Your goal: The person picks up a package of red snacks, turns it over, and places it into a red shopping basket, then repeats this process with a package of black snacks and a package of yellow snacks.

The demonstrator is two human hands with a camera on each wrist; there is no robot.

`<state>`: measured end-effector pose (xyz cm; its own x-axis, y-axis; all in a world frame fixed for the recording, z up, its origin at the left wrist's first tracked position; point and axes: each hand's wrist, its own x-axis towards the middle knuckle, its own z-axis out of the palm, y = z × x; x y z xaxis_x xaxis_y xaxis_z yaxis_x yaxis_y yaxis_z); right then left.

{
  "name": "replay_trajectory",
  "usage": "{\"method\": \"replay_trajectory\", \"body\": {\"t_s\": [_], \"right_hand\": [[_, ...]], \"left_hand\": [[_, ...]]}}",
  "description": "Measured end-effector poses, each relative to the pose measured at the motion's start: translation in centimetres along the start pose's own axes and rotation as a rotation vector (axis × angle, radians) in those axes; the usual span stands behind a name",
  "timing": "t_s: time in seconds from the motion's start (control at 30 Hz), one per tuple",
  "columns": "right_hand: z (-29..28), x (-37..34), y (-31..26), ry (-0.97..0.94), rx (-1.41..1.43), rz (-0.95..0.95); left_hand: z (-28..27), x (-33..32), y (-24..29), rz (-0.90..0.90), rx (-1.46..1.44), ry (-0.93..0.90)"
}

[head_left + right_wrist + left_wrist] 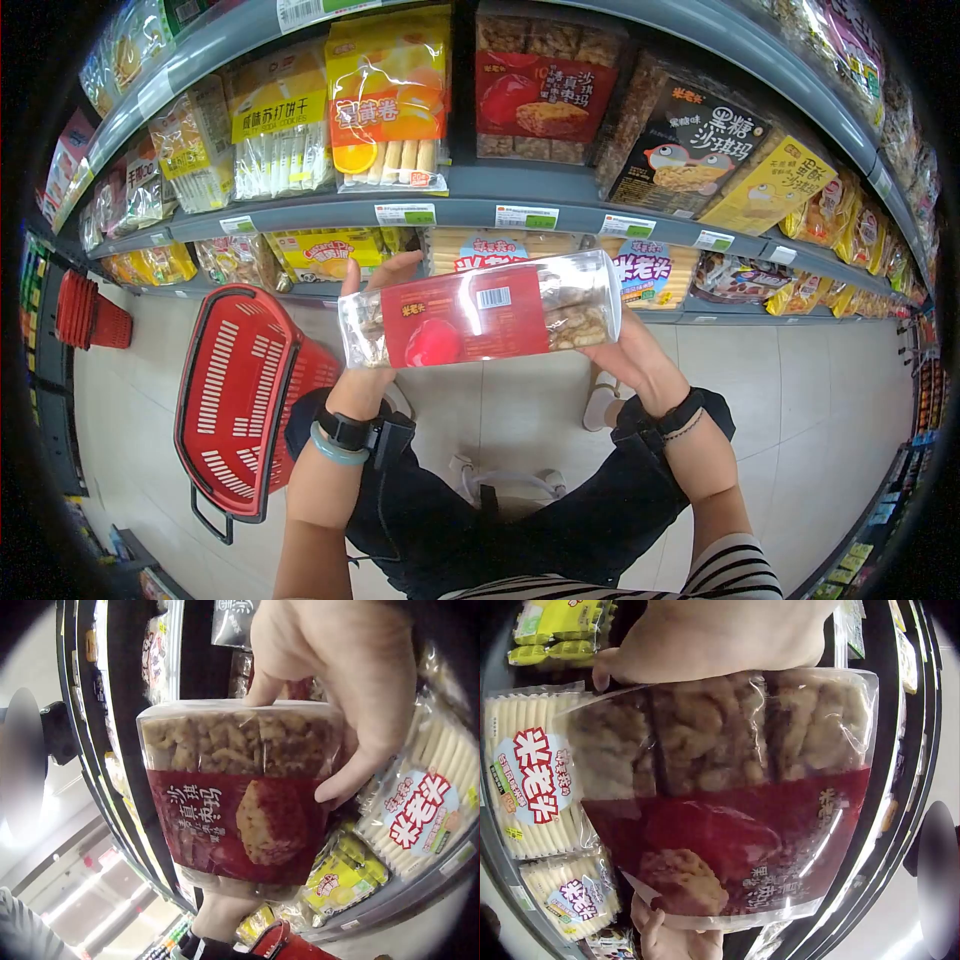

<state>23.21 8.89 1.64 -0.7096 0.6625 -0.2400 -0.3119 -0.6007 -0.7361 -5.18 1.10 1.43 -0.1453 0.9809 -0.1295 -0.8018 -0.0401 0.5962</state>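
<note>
A clear-wrapped pack of sachima [470, 318] with a red label is held up in front of the shelf by both hands. In the head view its narrow side, with a barcode, faces up. My left hand [720, 641] holds one end, and its fingers rise past the pack's far edge in the head view. At the other end my right hand [345, 675] grips the pack, with thumb and fingers on opposite faces. Brown pieces show through the wrap in both wrist views. Part of each hand is hidden by the pack.
A similar red-labelled sachima pack [545, 95] stands on the shelf [480, 185], beside a black-labelled pack [690, 150] and yellow snack bags [390, 95]. Packs of rice rolls [650, 272] lie on the lower shelf. A red shopping basket [235, 400] stands at left by the knee.
</note>
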Motion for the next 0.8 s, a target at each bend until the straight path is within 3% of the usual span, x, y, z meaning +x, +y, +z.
{"method": "replay_trajectory", "body": {"t_s": [0.1,0.13,0.23,0.37,0.67,0.8], "right_hand": [[0.6,0.0,-0.3,0.017,-0.089,-0.049],[0.6,0.0,-0.4,0.009,-0.105,-0.067],[0.6,0.0,-0.4,0.023,-0.139,-0.092],[0.4,0.1,-0.4,0.054,-0.204,-0.103],[-1.2,0.5,0.2,0.219,-0.435,-0.124],[0.8,0.0,-0.8,0.297,-0.505,-0.179]], "left_hand": [[-0.4,0.0,0.0,-0.105,-0.058,0.090],[-1.6,0.6,0.0,-0.170,-0.227,-0.081],[-0.6,-0.1,0.1,-0.245,-0.091,0.068],[-0.9,0.1,-0.3,-0.299,-0.115,0.057],[-0.8,0.2,-1.3,-0.258,-0.069,0.046],[-1.4,0.8,-1.6,-0.223,-0.070,0.043]]}}
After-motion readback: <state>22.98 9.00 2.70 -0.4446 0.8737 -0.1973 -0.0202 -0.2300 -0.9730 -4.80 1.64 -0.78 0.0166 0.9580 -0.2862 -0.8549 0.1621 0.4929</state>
